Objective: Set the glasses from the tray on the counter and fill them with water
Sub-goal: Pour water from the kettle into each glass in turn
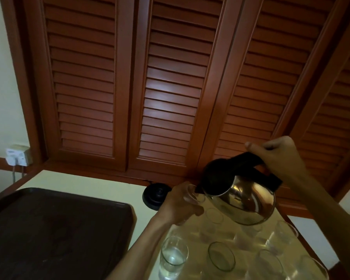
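Observation:
My right hand (279, 156) grips the black handle of a steel kettle (249, 201), tilted with its spout toward a clear glass (193, 196). My left hand (180, 207) holds that glass just under the spout, above the pale counter (101, 184). Several clear glasses stand on the counter below the kettle. The nearest one (173, 257) has water in it; another glass (221, 256) beside it looks empty. A dark tray (55, 229) with nothing on it lies at the left.
The black kettle base (156, 196) sits at the back of the counter, behind my left hand. Louvred wooden doors (170, 87) rise directly behind. A wall socket (18, 155) with a cable is at the far left.

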Tool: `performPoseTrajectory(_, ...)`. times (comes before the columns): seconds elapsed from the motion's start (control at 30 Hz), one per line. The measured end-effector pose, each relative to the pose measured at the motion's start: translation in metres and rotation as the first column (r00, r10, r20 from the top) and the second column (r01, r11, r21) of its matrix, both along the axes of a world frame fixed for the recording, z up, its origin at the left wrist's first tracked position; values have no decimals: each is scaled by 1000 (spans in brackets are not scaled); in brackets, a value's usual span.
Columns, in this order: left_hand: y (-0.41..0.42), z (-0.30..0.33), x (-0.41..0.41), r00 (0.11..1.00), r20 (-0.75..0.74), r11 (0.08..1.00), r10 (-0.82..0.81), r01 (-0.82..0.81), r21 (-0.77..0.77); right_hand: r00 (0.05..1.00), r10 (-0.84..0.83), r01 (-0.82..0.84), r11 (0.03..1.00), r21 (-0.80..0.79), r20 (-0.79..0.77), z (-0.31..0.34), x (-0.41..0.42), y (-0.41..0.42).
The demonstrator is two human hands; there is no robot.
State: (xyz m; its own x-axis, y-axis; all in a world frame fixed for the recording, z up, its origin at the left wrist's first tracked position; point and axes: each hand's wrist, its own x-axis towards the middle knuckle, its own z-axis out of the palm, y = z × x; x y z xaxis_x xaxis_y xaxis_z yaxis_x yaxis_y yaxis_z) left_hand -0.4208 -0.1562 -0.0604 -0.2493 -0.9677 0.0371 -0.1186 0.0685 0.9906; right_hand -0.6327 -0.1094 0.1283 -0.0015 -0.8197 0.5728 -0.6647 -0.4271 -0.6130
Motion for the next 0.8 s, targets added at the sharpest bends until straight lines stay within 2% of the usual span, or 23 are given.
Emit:
performPoseTrajectory(0.1, -4, -7, 3, 999, -52, 999, -5, 7, 41, 984, -59, 58, 998, 8, 168, -4, -10, -3)
performPoseTrajectory(0.2, -10, -24, 10, 1000, -7, 1000, 7, -6, 29, 939, -104, 98, 995, 34, 329, -8, -17, -2)
performPoseTrajectory(0.37, -13, -57, 15, 1000, 18, 998, 9, -10, 62, 849, -138, 83, 988, 130, 510, -23, -24, -9)
performPoseTrajectory(0.53, -11, -76, 14, 1000, 22, 997, -7, 5, 71, 762, -139, 8, 979, 205, 633, -40, -23, -22)
performPoseTrajectory(0.8, -16, -92, 13, 999, -37, 998, 1, 1, 68, 654, -80, -91, 979, 183, 752, -48, -15, -46)
